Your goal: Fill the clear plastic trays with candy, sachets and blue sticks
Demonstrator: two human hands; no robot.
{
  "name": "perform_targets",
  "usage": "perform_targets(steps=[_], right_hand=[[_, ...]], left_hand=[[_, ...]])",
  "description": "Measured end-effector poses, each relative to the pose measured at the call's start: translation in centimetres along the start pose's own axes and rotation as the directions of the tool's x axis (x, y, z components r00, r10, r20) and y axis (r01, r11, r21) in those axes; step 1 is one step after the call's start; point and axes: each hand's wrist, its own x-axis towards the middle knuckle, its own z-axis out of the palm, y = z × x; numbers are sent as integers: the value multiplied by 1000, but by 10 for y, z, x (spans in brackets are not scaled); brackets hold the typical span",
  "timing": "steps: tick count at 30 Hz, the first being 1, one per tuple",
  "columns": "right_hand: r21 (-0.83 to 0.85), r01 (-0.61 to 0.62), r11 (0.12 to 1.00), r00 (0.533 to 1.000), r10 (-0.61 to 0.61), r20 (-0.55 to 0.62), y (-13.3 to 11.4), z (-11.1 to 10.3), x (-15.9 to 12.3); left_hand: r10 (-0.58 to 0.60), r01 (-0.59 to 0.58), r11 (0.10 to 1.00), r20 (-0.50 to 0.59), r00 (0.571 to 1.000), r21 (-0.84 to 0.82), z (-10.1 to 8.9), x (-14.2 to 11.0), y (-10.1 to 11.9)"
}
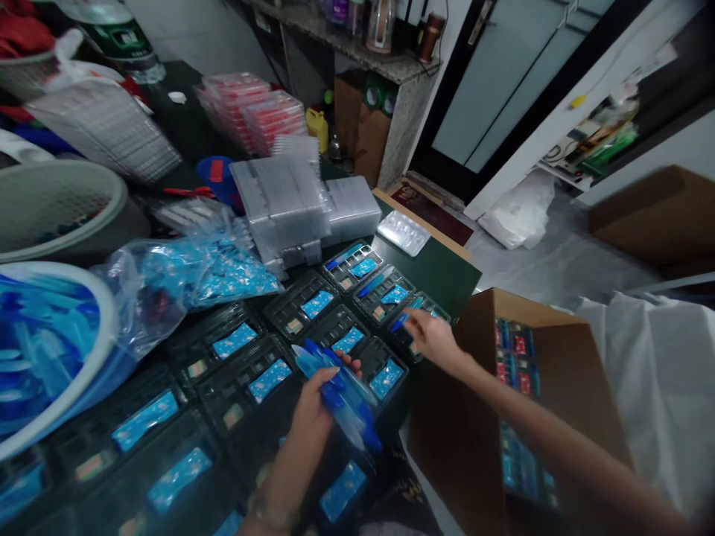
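Note:
My left hand [316, 406] is closed around a bunch of long, flat blue plastic sticks [343, 402], some dark blue and some pale and translucent. My right hand [436, 339] reaches over a black compartment tray at the table's right edge, pinching the end of one blue plastic stick [398, 322]. Two neighbouring trays [384, 295] each have a similar stick along the upper side. Rows of black trays cover the front of the table, each with a blue patterned packet [317, 304] and a small tan block [294, 326].
At the left stand a white-rimmed tub [109, 320] of blue sticks, a grey basket [120, 193] and a bag of blue packets [234, 272]. Clear plastic covers [284, 193] are stacked behind the trays. An open cardboard box [558, 320] with packed sets stands at the right.

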Motion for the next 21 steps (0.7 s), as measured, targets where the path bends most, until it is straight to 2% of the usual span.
perform_targets(steps=[2, 3, 4, 6, 9, 10, 11, 12, 13, 16, 18, 19, 21], right_hand=[[147, 57, 987, 998, -62, 31, -37, 6, -25], [379, 65, 923, 995, -90, 47, -54, 10, -36], [531, 52, 845, 994, -97, 56, -70, 15, -44], [752, -32, 658, 995, -48, 84, -92, 25, -55], [887, -220, 407, 972, 14, 235, -105, 39, -60], [897, -268, 352, 959, 5, 284, -106, 42, -61], [895, -295, 335, 949, -6, 316, -106, 44, -63], [884, -299, 360, 946, -12, 325, -104, 46, -65], [862, -282, 421, 949, -12, 316, -102, 46, -68], [680, -136, 721, 972, -35, 231, -87, 39, -74], [438, 21, 899, 982, -101, 159, -73, 27, -69], [294, 93, 951, 981, -138, 138, -66, 21, -64], [29, 221, 975, 966, -223, 128, -56, 12, -50]], left_hand=[[-4, 4, 1000, 0, 1000, 6, -1, 0, 0], [-7, 7, 1000, 3, 1000, 15, -2, -1, 0], [-9, 9, 1000, 6, 1000, 27, -3, -2, 0], [-3, 3, 998, 7, 1000, 61, -6, -4, -1], [33, -30, 990, -18, 999, 136, -13, -10, -1], [45, -39, 985, -34, 998, 170, -17, -11, -1], [55, -43, 977, -52, 997, 208, -21, -13, -2], [61, -41, 968, -73, 995, 249, -25, -14, -2], [65, -35, 958, -95, 993, 286, -29, -15, -2], [70, -11, 938, -158, 985, 347, -43, -19, 0], [82, -14, 942, -192, 978, 335, -51, -22, 4], [94, -24, 948, -206, 974, 317, -54, -24, 8], [119, -57, 963, -226, 967, 265, -59, -28, 16]])
